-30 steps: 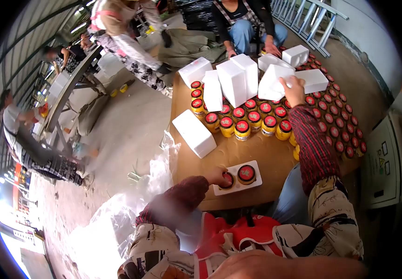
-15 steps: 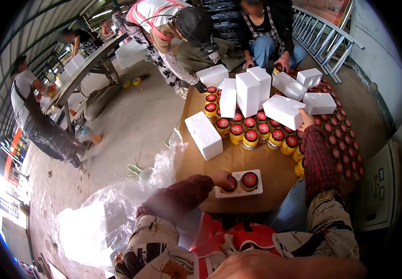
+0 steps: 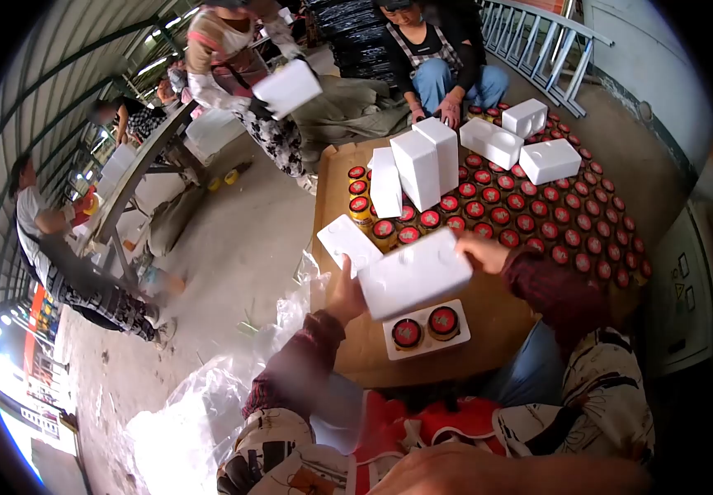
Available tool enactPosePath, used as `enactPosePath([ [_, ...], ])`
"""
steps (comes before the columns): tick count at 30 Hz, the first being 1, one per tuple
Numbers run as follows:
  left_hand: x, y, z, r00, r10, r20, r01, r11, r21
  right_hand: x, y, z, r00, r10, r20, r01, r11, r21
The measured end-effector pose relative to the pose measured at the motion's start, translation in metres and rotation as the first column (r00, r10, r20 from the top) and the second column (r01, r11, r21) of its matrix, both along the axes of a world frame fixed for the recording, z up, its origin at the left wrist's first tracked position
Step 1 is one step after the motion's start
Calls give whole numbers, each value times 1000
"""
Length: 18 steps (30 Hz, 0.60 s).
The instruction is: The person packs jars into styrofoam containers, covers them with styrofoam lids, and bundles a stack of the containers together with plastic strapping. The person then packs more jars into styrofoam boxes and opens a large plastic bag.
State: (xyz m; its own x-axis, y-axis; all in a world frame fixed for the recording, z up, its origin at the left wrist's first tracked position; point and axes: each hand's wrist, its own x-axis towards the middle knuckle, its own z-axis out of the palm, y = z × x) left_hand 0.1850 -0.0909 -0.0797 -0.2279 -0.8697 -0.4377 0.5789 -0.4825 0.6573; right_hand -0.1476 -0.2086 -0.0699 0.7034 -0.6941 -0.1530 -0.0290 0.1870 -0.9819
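A white foam box half (image 3: 416, 274) is held level between both my hands, above the cardboard. My left hand (image 3: 346, 294) grips its left end, thumb upward, and my right hand (image 3: 485, 252) grips its right end. Just below and nearer me, two jars with red-and-black lids, a left jar (image 3: 407, 333) and a right jar (image 3: 443, 322), sit upright in a white foam tray (image 3: 461, 328). Another foam box half (image 3: 347, 241) lies flat behind my left hand, partly hidden by the held one.
Many red-lidded jars (image 3: 524, 223) stand packed at the back and right. More foam halves (image 3: 416, 169) rest on them. A crouching co-worker (image 3: 435, 62) is behind the jars; a standing co-worker holds a foam piece (image 3: 288, 88). Clear plastic film (image 3: 200, 421) lies at left.
My right hand has brought the foam half from the jars toward me, above the tray. My left hand has let go of the left jar and taken the foam's other end.
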Motion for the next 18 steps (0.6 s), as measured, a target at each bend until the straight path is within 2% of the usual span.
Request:
enactPosePath([
  [1,-7,9,6,995,-42,94,40,999,28,16,5,-16,998,55,-13,-49,958,282],
  [2,-18,16,5,964,-66,256,74,997,-22,15,11,-29,993,66,-96,-36,959,282],
  [4,-16,26,-36,912,-209,353,210,977,36,15,33,-30,954,40,-297,34,970,239],
  [5,-16,27,-55,871,-244,426,176,965,193,13,35,-38,955,36,-293,39,969,244],
  [7,-16,35,-68,882,-280,379,218,956,198,9,31,-61,869,303,-392,-115,893,436],
  [8,-16,37,-72,893,-308,328,254,947,197,9,28,-73,840,396,-371,-182,849,496],
  [9,-15,37,-74,892,-312,327,257,945,200,9,29,-74,841,395,-370,-179,848,499],
  [10,-13,37,-76,809,-338,480,285,941,183,10,31,-76,818,453,-354,-220,815,535],
  [11,-14,38,-79,759,-346,552,302,938,172,11,31,-77,792,509,-337,-260,781,568],
  [12,-15,39,-82,702,-350,620,319,933,165,9,34,-73,794,506,-339,-256,782,568],
  [14,-27,50,-91,526,-226,820,160,973,165,3,46,-68,696,562,-448,-314,798,514],
  [15,-31,52,-88,524,-228,821,162,973,167,3,49,-70,698,561,-445,-313,798,515],
  [17,-39,62,-75,444,-109,890,178,984,32,5,52,-77,713,533,-455,-295,817,495],
  [18,-41,63,-72,443,-109,890,176,984,33,5,52,-74,713,535,-454,-297,816,495],
])
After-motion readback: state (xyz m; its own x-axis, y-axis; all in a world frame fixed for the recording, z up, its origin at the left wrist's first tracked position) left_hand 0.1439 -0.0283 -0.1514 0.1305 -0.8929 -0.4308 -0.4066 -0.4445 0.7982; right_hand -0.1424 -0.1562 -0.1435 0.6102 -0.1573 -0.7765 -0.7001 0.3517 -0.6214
